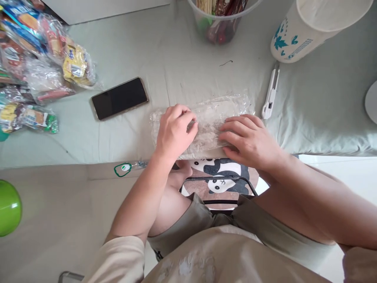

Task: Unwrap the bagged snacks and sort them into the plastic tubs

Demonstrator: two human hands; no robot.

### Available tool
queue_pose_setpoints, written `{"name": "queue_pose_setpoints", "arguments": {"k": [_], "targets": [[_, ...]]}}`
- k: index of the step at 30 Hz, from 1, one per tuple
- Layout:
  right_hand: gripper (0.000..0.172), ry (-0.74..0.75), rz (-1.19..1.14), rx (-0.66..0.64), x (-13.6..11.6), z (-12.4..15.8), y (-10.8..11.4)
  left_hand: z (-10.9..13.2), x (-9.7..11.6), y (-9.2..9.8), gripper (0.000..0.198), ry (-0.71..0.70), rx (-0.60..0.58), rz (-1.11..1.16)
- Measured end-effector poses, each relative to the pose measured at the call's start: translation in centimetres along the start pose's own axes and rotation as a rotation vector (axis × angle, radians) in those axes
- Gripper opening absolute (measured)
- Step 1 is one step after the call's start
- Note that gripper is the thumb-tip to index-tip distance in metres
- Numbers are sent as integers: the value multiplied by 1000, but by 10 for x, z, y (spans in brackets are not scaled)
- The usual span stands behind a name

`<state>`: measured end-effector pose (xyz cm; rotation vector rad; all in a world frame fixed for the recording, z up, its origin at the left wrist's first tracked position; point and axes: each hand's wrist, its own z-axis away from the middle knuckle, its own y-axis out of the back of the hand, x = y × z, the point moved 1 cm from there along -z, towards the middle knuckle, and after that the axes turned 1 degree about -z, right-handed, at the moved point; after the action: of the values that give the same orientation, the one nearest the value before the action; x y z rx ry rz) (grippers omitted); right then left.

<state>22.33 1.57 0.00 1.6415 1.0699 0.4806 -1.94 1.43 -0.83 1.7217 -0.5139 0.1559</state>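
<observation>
A crinkled clear plastic wrapper [210, 112] lies flattened along the front edge of the cloth-covered table. On its left part rests my left hand [176, 127], fingers bent, with a small gap between thumb and index finger. My right hand [246, 135] lies over the wrapper's right end, its fingers spread and pressing down on it. Whether anything is inside the wrapper I cannot tell. Just right of my right hand is a white utility knife [271, 92]. Further off to the left of my left hand, a black smartphone [120, 98] lies face up.
Packaged snacks [44, 55] are heaped at the left. A clear plastic tub [225, 19] with wrapped sticks stands at the back, beside a tall white paper bucket [312, 31]. Below the table edge are a panda-print stool [226, 177] and a green round object [8, 208].
</observation>
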Motion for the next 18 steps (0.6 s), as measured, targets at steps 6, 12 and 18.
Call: {"name": "queue_pose_setpoints", "arguments": {"k": [6,12,18], "targets": [[18,-44,67,0,-1,0,-1,-1,5,-6,12,17,26,-33],[21,-261,128,52,15,0,11,-1,12,3,10,-46,58,-4],[22,-692,107,90,24,2,18,3,24,1,13,-380,-121,72]]}}
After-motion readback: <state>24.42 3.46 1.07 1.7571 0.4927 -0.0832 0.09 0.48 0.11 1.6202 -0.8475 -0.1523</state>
